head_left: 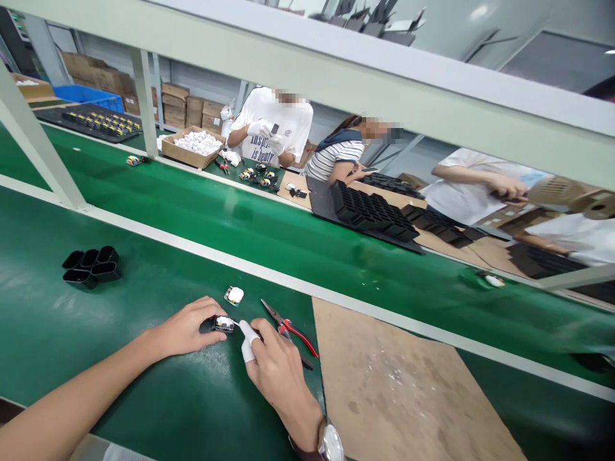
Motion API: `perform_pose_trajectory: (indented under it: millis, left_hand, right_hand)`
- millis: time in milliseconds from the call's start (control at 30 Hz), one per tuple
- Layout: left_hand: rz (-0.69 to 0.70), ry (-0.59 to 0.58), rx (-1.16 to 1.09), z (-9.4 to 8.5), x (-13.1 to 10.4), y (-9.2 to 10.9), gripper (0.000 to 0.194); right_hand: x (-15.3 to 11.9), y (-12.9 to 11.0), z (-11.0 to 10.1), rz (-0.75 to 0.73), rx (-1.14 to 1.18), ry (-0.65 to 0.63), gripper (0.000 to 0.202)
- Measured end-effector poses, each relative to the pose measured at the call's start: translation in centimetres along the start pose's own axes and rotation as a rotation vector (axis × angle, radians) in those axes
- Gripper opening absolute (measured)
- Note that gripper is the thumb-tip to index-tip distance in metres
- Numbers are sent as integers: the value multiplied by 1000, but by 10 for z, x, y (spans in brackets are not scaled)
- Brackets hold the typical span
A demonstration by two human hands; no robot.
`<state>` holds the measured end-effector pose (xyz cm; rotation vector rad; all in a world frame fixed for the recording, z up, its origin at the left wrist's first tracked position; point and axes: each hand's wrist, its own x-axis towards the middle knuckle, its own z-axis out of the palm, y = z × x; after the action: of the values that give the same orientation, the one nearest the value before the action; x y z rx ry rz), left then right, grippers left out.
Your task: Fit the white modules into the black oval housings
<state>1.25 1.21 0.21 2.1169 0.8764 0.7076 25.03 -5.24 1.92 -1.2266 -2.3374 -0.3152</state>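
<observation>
My left hand (195,325) is closed around a small black plastic casing (224,328) holding a circuit board with a white part on top. My right hand (273,358), with white finger cots on the thumb and a finger, grips a slim tool; its pale tip meets the casing's right end. A dark end of that tool (306,363) sticks out behind the hand, and its exact kind cannot be made out. Just beyond the hands lies a loose circuit board with a white top (234,295). Red-handled needle-nose pliers (287,326) rest beside my right hand.
Several empty black casings (91,267) stand at the left. A brown cardboard sheet (394,378) lies at right. Past a white rail runs a green conveyor belt (230,205) with a few boards on it. Several co-workers sit opposite, near a box of white parts (192,146) and black trays (369,211).
</observation>
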Motion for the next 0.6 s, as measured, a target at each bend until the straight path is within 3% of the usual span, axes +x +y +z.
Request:
perform_pose_trajectory:
  millis: [600]
  left_hand:
    - [32,-35,-35,0,1,-6,20]
  right_hand:
    - [11,10,5,-52,105,-62,23]
